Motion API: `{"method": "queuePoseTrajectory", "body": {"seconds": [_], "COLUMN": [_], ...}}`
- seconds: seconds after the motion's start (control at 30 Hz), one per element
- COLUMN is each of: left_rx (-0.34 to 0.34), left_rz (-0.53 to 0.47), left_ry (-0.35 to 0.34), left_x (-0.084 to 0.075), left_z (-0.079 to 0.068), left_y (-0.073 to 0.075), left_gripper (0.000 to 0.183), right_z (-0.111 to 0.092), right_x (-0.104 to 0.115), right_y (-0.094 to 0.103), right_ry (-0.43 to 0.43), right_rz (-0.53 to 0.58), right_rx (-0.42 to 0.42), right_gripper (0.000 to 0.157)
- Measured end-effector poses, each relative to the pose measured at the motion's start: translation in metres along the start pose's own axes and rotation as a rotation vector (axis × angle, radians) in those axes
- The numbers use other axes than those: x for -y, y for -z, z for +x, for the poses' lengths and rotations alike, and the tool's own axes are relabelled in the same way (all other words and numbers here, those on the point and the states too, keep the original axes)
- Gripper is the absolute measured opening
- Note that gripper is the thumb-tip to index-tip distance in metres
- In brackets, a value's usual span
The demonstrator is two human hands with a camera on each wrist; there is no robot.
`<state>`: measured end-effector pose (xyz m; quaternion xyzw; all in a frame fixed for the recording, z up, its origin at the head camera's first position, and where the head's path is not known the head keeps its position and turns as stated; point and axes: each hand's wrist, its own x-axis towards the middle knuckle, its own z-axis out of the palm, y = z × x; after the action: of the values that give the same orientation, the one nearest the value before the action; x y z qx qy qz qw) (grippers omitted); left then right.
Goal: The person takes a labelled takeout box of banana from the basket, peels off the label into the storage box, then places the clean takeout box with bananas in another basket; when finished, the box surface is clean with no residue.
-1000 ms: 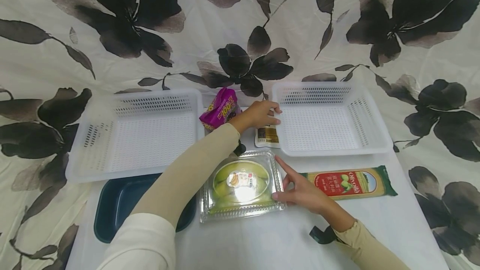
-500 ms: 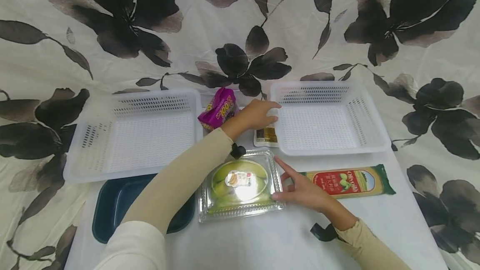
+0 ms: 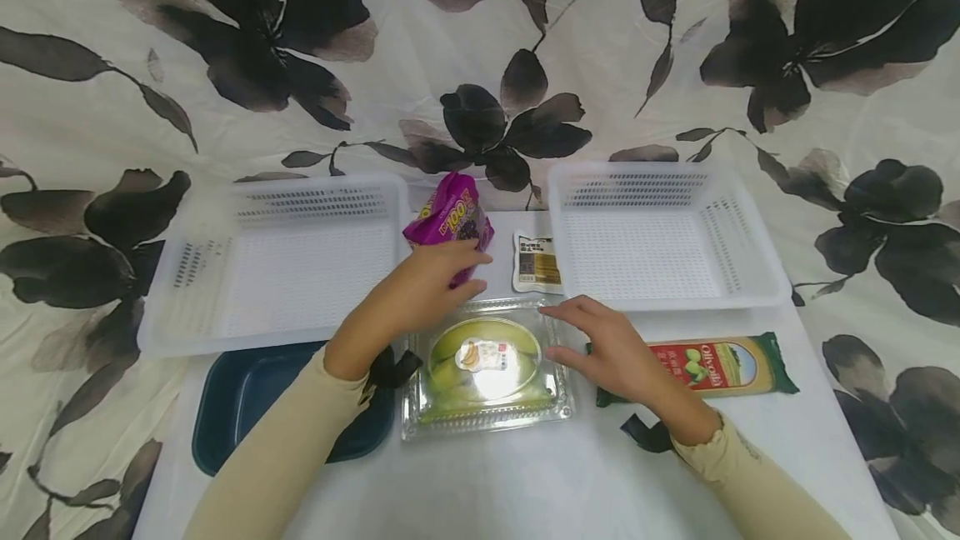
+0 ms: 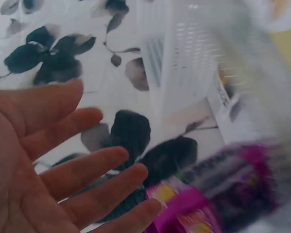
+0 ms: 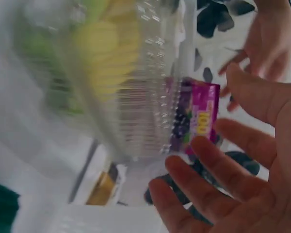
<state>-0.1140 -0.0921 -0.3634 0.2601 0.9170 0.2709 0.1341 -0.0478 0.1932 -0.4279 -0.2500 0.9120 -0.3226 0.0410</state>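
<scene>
A clear plastic box (image 3: pixel 442 419) of yellow-green fruit with a banana-picture label lies mid-table. My left hand (image 3: pixel 416 290) hovers over its far left corner, fingers extended and holding nothing; it overlaps the lower part of a purple snack bag (image 3: pixel 452 211). In the left wrist view its fingers (image 4: pixel 102 170) are spread beside the blurred purple bag (image 4: pixel 223 194). At the box's right edge is my right hand (image 3: pixel 611 348), thumb and fingers apart. The right wrist view shows its fingers (image 5: pixel 223 170) loosely extended next to the box (image 5: pixel 157 97), with nothing gripped.
White perforated baskets stand at back left (image 3: pixel 277 332) and back right (image 3: pixel 675 298). A small brown-and-white packet (image 3: pixel 536 263) lies against the right basket. A green-ended pasta pack (image 3: pixel 720 365) lies right of my right hand; a dark blue tray (image 3: pixel 225 407) sits front left.
My left hand has drawn back from the right basket's edge, leftward and nearer, uncovering the small packet. My right hand has shifted slightly and its fingers have loosened at the box's edge.
</scene>
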Motion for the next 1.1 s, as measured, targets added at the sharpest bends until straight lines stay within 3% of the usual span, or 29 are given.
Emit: {"method": "queuePoseTrajectory", "body": {"seconds": [0.13, 0.27, 0.37, 0.57, 0.73, 0.87, 1.1], "left_rx": [0.001, -0.104, -0.166, -0.236, -0.224, -0.212, -0.249], "left_rz": [-0.025, -0.033, -0.037, -0.052, -0.061, -0.049, 0.013], "left_ry": [0.055, 0.063, 0.065, 0.088, 0.126, 0.128, 0.080], "left_x": [0.010, 0.018, 0.020, 0.023, 0.028, 0.032, 0.032], "left_z": [-0.042, -0.072, -0.085, -0.095, -0.100, -0.104, -0.108], "left_y": [-0.014, -0.037, -0.056, -0.082, -0.096, -0.105, -0.112], "left_gripper": [0.048, 0.052, 0.057, 0.062, 0.071, 0.078, 0.077], "right_z": [0.017, 0.036, 0.050, 0.075, 0.086, 0.089, 0.092], "right_x": [0.007, 0.012, 0.015, 0.020, 0.024, 0.025, 0.027], "right_y": [0.003, 0.000, -0.005, -0.016, -0.023, -0.027, -0.031], "right_ry": [0.109, 0.174, 0.213, 0.228, 0.217, 0.222, 0.221], "right_rz": [-0.014, 0.026, 0.014, -0.030, -0.130, -0.197, -0.239], "right_rx": [0.075, 0.196, 0.277, 0.443, 0.542, 0.561, 0.567], "right_gripper": [0.051, 0.050, 0.049, 0.050, 0.059, 0.065, 0.067]}}
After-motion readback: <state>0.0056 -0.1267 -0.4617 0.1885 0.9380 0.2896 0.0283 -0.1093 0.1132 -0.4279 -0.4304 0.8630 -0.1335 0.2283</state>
